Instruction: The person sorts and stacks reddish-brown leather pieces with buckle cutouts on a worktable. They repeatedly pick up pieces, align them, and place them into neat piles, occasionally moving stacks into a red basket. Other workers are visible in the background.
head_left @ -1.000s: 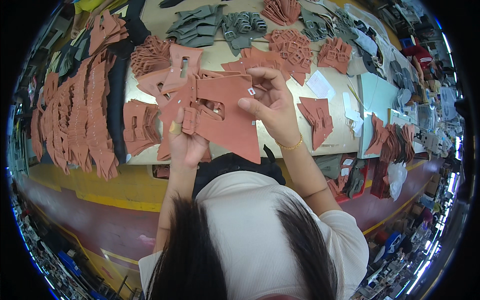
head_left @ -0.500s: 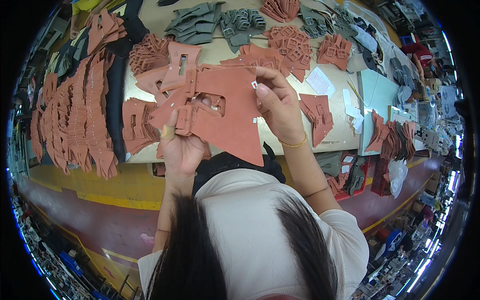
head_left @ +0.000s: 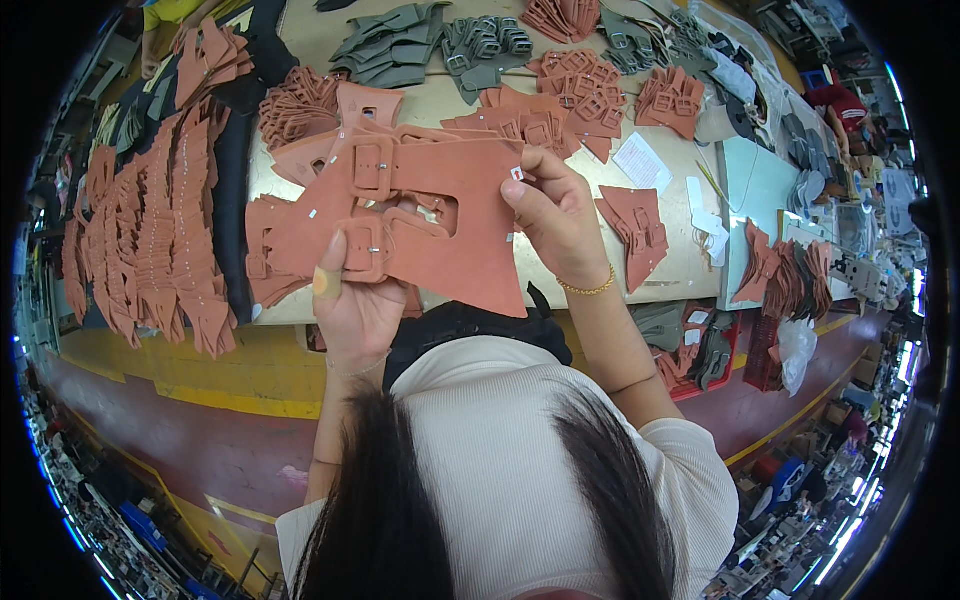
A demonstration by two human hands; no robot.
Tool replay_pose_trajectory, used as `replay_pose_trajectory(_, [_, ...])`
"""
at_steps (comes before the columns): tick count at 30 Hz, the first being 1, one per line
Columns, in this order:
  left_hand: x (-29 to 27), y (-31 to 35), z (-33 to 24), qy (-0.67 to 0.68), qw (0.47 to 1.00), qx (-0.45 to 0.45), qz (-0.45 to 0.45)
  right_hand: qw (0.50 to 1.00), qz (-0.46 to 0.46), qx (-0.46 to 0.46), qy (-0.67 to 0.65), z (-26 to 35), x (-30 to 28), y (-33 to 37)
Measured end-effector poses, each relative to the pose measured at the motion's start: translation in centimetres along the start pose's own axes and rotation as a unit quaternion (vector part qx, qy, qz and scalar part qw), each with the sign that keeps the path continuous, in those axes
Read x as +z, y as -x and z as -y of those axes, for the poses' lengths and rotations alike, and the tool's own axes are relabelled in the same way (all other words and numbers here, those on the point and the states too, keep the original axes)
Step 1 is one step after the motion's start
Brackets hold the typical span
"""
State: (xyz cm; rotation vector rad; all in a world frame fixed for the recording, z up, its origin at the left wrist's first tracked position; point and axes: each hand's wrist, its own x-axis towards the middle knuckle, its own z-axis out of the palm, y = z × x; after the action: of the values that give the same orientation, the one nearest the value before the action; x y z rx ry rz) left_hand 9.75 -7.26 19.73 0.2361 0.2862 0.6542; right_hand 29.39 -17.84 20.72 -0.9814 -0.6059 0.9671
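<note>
A terracotta leather shoe upper (head_left: 455, 270) is held up between my hands over the table. It has a cutout in its middle and two leather-covered buckles, an upper buckle (head_left: 374, 166) and a lower buckle (head_left: 364, 250). My left hand (head_left: 358, 315) grips it from below, thumb on the front beside the lower buckle; the other fingers are mostly behind the leather. At the upper right corner, my right hand (head_left: 560, 215) pinches the edge, its thumb close to a small white sticker (head_left: 517, 174) with a red mark. More leather shows behind the cutout.
Stacked terracotta uppers (head_left: 150, 220) fill the left side. Dark green pieces (head_left: 390, 45) and buckled terracotta pieces (head_left: 580, 90) lie at the back. To the right are a single upper (head_left: 635, 235), a paper sheet (head_left: 642, 163) and a red crate (head_left: 728, 355) below the table edge.
The upper has been turned a little and looks more level and spread out. Its buckles have shifted slightly left. Both hands keep hold of it.
</note>
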Motion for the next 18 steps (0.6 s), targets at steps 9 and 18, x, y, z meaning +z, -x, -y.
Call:
replay_pose_trajectory(9, [0.2, 0.0, -0.1, -0.033, 0.999, 0.042, 0.0, 0.977, 0.027, -0.092, 0.191, -0.1, 0.5, 0.4])
replay_pose_trajectory(18, [0.8, 0.1, -0.1, -0.033, 0.999, 0.028, 0.02, 0.993, 0.02, -0.019, 0.115, 0.1, 0.8, 0.4])
